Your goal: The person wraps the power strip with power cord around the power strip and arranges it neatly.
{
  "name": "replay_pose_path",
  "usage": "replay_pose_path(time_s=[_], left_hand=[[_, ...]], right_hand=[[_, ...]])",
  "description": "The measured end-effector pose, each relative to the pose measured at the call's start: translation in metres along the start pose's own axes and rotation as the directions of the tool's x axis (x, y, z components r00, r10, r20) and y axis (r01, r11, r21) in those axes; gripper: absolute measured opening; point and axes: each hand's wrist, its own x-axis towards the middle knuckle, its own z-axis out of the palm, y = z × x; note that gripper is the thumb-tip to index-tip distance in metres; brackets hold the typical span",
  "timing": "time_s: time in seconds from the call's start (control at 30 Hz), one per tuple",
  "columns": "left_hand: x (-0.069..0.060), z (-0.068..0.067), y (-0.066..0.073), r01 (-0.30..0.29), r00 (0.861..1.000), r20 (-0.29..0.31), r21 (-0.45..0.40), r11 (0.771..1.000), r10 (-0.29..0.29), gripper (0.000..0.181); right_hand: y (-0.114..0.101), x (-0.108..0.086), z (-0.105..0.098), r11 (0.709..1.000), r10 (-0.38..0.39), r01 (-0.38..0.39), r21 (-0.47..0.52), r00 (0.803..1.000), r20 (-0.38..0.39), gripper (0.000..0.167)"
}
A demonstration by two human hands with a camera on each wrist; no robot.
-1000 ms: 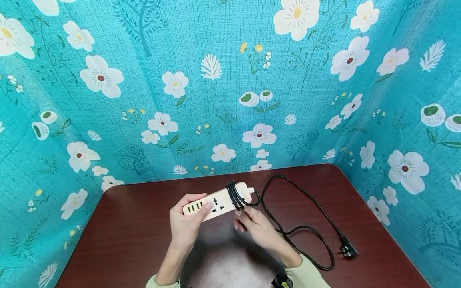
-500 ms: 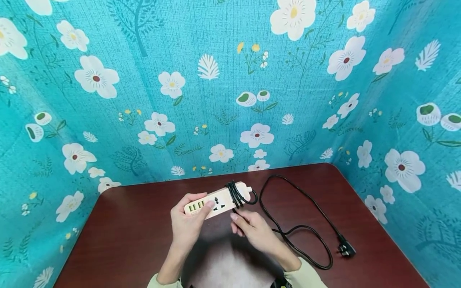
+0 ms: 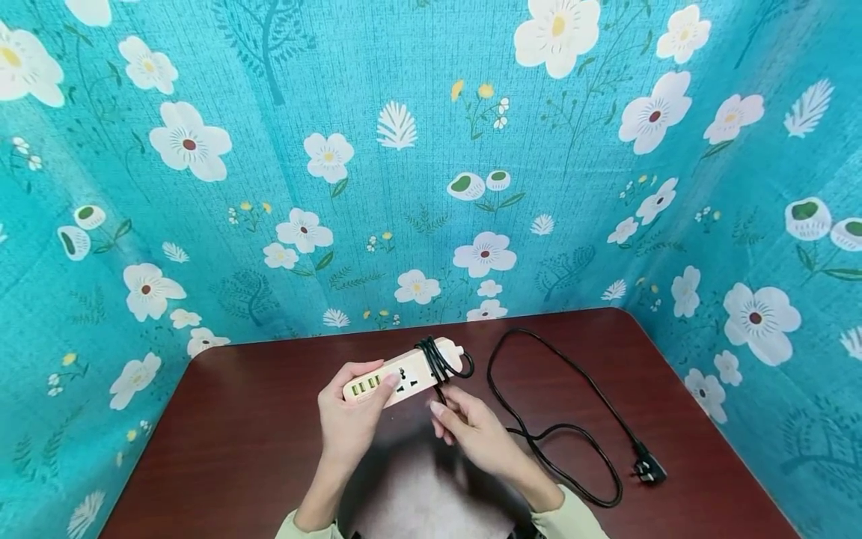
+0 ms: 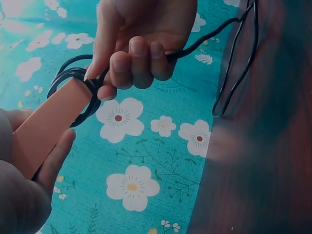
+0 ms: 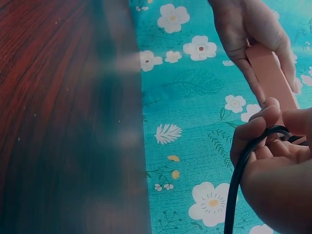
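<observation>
A pale power strip [image 3: 387, 379] with several USB ports and sockets is held above the table, tilted up to the right. My left hand [image 3: 351, 419] grips its left end, thumb on the top face. Several turns of black cord [image 3: 438, 358] wrap around the strip's right end. Just below those turns, my right hand [image 3: 474, 430] pinches the cord between thumb and fingers. In the right wrist view, the cord also runs over the curled fingers [image 5: 253, 129]. The strip's plain pinkish underside [image 4: 51, 129] faces the left wrist camera.
The cord's free length [image 3: 572, 361] loops across the right side of the dark red-brown table [image 3: 236, 419]. It ends in a black plug [image 3: 649, 468] near the right edge. A blue flowered cloth [image 3: 404, 187] hangs behind and at both sides.
My right hand has drawn slightly down and left from the strip, with the cord still pinched. The strip's right end has shifted a little to the left. The plug lies where it was.
</observation>
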Motion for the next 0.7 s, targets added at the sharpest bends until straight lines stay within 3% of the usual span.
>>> replay_pose_path(time_s=[0.37,0.43,0.57,0.7], left_hand=[[-0.003,0.0053,0.0003,0.022,0.999,-0.042,0.016,1.0,-0.021,0.028],[-0.0034,0.0064,-0.0008,-0.001,0.999,-0.047,0.027,1.0,0.002,0.028],[-0.0058,0.0071,-0.0042,-0.153,0.987,-0.029,0.105,0.983,0.157,0.03],[-0.0075,0.0071,-0.0076,-0.316,0.947,0.006,0.19,0.929,0.321,0.031]], right_hand=[[-0.0025,0.0,0.0018,1.0,-0.021,0.021,-0.014,1.0,-0.003,0.024],[-0.0028,0.0008,0.0017,1.0,-0.018,0.018,-0.02,1.0,-0.005,0.026],[-0.0025,0.0016,-0.0001,0.998,0.013,-0.014,-0.056,1.0,-0.01,0.03],[-0.0024,0.0014,-0.0043,0.993,0.057,-0.058,-0.099,0.998,-0.013,0.034]])
